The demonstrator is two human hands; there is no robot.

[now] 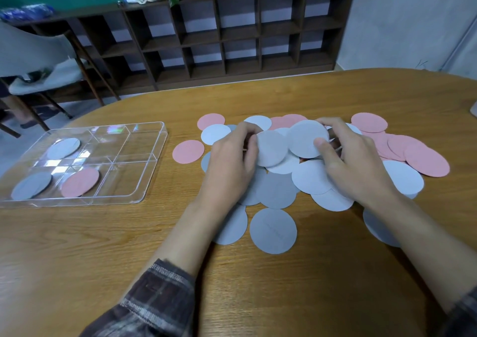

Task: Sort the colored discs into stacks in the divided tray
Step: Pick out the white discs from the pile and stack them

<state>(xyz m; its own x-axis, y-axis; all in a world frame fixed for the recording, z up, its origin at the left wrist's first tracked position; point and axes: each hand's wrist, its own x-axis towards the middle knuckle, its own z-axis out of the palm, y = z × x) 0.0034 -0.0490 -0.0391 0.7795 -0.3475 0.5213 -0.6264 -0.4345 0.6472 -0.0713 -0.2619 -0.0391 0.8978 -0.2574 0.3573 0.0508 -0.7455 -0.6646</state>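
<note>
A loose heap of paper discs lies on the wooden table: pale grey ones, darker blue-grey ones (273, 231) and pink ones (427, 160). Over its middle, my left hand (232, 156) pinches a pale grey disc (272, 147) and my right hand (353, 163) pinches another pale grey disc (307, 138). The two held discs overlap. At the left sits the clear divided tray (152, 171). It holds a pale disc (63, 147) at the back left, a blue-grey disc (31, 185) at the front left and a pink disc (80, 182) beside that one.
A dark wooden cubby shelf (232, 37) runs along the wall behind the table. A chair (44, 73) stands at the far left. The table's curved far edge passes just behind the discs. Plaid sleeves cover both forearms.
</note>
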